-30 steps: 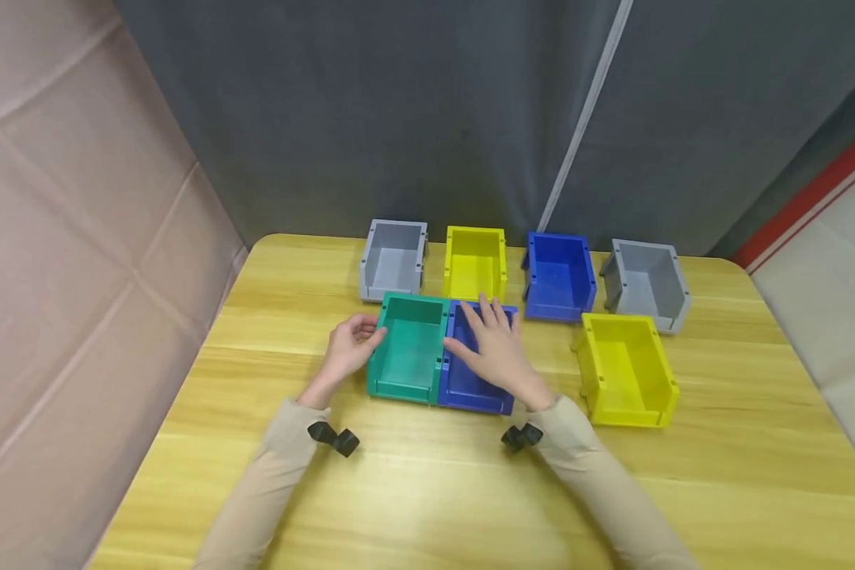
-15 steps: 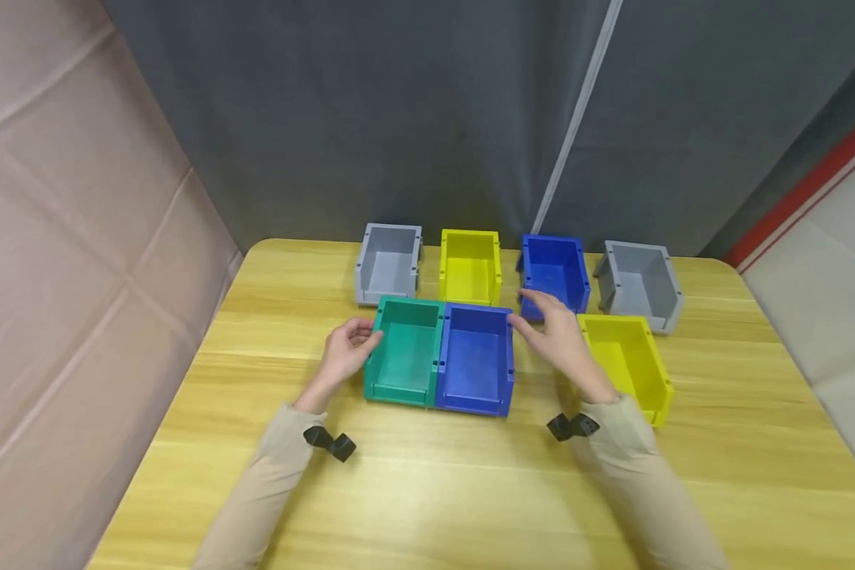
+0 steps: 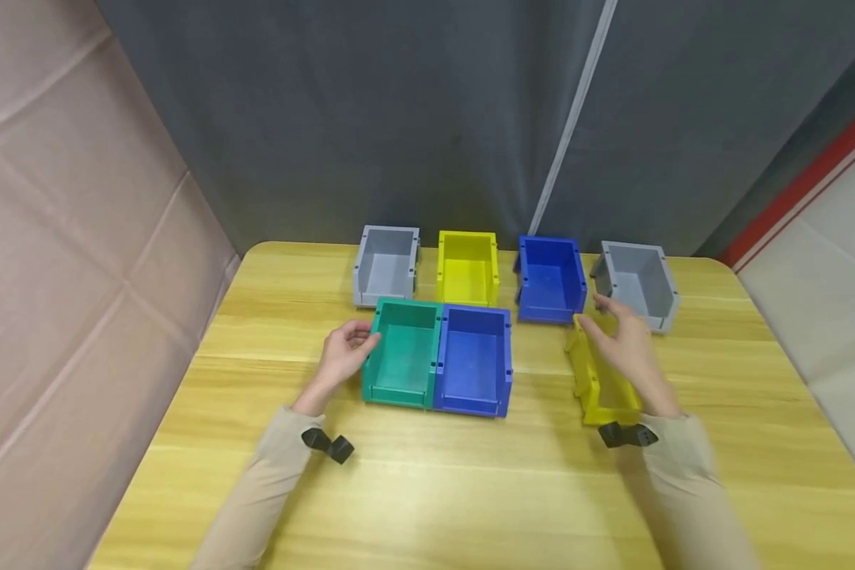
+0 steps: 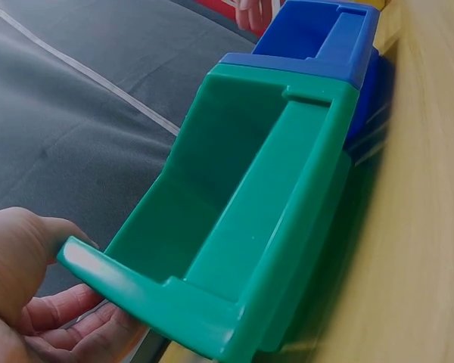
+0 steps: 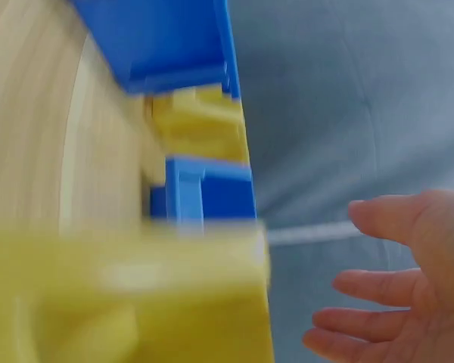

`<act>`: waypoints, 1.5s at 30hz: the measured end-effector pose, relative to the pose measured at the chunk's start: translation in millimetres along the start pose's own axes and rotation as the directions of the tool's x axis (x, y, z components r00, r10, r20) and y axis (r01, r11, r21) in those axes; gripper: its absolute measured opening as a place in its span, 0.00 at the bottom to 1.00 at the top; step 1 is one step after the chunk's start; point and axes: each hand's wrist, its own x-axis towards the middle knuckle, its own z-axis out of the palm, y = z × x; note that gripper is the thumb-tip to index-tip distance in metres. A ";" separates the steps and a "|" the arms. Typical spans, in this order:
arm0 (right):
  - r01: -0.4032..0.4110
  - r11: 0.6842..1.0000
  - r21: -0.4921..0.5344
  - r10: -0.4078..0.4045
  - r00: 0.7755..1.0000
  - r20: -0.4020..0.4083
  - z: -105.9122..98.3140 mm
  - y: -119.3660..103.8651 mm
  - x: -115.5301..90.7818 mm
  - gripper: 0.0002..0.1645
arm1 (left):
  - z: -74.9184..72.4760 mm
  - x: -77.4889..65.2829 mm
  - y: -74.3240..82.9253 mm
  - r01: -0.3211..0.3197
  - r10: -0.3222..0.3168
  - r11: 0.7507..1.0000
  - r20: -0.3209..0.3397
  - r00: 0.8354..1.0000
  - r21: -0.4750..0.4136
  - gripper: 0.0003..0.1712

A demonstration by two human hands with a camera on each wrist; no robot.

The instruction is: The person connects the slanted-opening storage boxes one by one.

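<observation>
A green storage bin [image 3: 402, 352] and a blue storage bin [image 3: 473, 360] stand side by side, touching, near the middle of the wooden table. My left hand [image 3: 343, 352] holds the green bin by its left wall; in the left wrist view, its thumb goes over the rim and its fingers [image 4: 76, 318] curl outside. My right hand [image 3: 630, 352] is over the front yellow bin [image 3: 591, 380], hiding part of it. In the right wrist view its fingers [image 5: 363, 321] are spread, with nothing between them, beside the blurred yellow bin.
Along the table's back edge stand a grey bin [image 3: 386, 265], another yellow bin [image 3: 468, 267], a second blue bin [image 3: 552, 277] and a second grey bin [image 3: 636, 281]. Behind them hangs a dark grey curtain [image 3: 356, 119]. Bare wooden table [image 3: 427, 491] lies in front.
My right hand has left the blue bin beside the green one and moved right, over the front yellow bin. The left hand has stayed at the green bin.
</observation>
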 end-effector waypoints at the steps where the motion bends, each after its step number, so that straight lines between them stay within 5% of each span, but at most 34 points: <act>1: 0.003 1.000 -0.005 -0.003 1.000 -0.015 -2.5 4.6 -1.1 0.29 | -0.2 0.0 -0.3 -0.002 0.002 1.000 0.000 1.000 0.001 0.15; 10: -0.094 0.994 -0.054 0.093 0.995 -0.027 -23.5 37.5 -13.7 0.28 | -0.6 -1.9 1.0 -0.011 0.011 1.000 -0.002 1.000 0.000 0.15; 27: -0.214 0.963 -0.163 0.222 0.974 0.034 -35.2 57.1 -27.0 0.24 | 5.4 -4.4 7.3 0.008 -0.003 0.999 -0.107 0.994 0.044 0.09; 45: -0.230 0.964 -0.132 0.233 0.972 0.008 -33.4 38.7 -24.0 0.22 | 7.8 -5.7 12.5 0.072 -0.056 0.990 -0.138 0.989 0.118 0.09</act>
